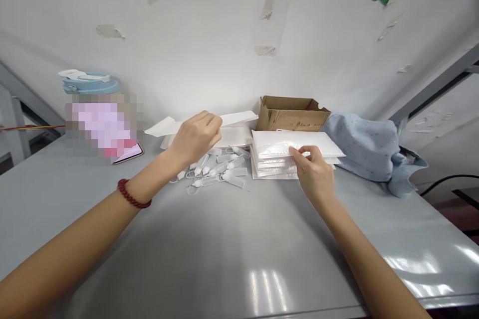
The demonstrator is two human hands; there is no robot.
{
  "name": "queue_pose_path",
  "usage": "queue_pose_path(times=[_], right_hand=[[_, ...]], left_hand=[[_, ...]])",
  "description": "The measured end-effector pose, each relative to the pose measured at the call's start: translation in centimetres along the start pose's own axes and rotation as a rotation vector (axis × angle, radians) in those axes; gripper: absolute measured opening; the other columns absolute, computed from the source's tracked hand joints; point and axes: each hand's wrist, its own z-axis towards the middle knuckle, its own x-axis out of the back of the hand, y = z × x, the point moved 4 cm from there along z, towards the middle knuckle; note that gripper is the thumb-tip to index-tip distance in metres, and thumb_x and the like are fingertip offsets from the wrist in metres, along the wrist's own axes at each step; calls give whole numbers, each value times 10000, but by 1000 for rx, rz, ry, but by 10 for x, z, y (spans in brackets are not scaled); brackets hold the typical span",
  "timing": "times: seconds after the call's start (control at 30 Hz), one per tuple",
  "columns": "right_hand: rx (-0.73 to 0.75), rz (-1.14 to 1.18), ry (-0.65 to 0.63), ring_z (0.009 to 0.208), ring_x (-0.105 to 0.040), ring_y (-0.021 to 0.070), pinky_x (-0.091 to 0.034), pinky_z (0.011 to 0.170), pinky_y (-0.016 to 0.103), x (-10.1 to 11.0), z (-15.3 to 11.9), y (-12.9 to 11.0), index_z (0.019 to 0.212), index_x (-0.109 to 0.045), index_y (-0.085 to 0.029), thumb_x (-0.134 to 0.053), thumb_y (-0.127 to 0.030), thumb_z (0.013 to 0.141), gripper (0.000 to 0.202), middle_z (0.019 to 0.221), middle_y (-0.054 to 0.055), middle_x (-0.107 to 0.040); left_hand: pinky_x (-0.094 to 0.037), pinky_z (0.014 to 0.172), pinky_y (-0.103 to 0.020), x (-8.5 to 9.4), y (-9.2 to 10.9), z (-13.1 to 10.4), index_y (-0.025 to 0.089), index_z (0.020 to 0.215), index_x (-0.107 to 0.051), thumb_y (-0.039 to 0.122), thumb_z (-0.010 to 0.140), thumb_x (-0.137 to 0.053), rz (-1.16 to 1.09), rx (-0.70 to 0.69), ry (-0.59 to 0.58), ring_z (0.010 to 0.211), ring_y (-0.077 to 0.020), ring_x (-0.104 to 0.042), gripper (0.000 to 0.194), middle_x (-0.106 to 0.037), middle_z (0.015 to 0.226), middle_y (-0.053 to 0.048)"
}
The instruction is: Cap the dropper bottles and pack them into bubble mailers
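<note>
My left hand (198, 137) is closed on a white folded sheet (239, 118), whose ends stick out on both sides of the fist. Below it, several small clear plastic tubes with loops (217, 167) lie in a loose heap on the grey table (209, 244). My right hand (314, 172) pinches the front edge of the top white packet on a stack of white packets (275, 145). Behind the tubes, partly hidden by my left hand, lie flat white pieces (234, 137).
An open cardboard box (288, 119) stands behind the stack. Light blue cloth (361, 147) lies at the right. A phone (129, 154), a blurred pink area and a blue lid (92, 83) are at the left. Behind is a white wall with tape bits.
</note>
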Motion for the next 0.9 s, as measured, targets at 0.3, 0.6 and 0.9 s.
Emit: queue_pose_path(times=[0.3,0.6,0.9], right_hand=[[42,167,-39,588,-576,135,-358,458,248,24,-3,-11,1094,-636,-192,-464,-212,911,252,1015,102,-600],[344,683,-548,1160,-551,234,-526,896,353,53,-27,-71,1303,-479,-189,-585,-395,876,486,1277,141,-541],[535,558,-927,1414,23,428,-238,1041,673,30,-73,-115,1502,-65,-101,-653,-489,796,998,1542,291,-40]], left_hand=[[-536,730,-358,64,52,-59,92,820,-562,25,816,-576,-176,-372,201,823,-235,-625,68,-675,864,-149],[-540,748,-302,74,119,-114,128,869,-648,52,911,-393,-411,-478,-74,842,-197,-649,270,-716,928,-106],[-523,747,-318,55,63,-107,164,881,-625,198,936,-415,-503,93,-215,813,-188,-619,220,-674,833,-64]])
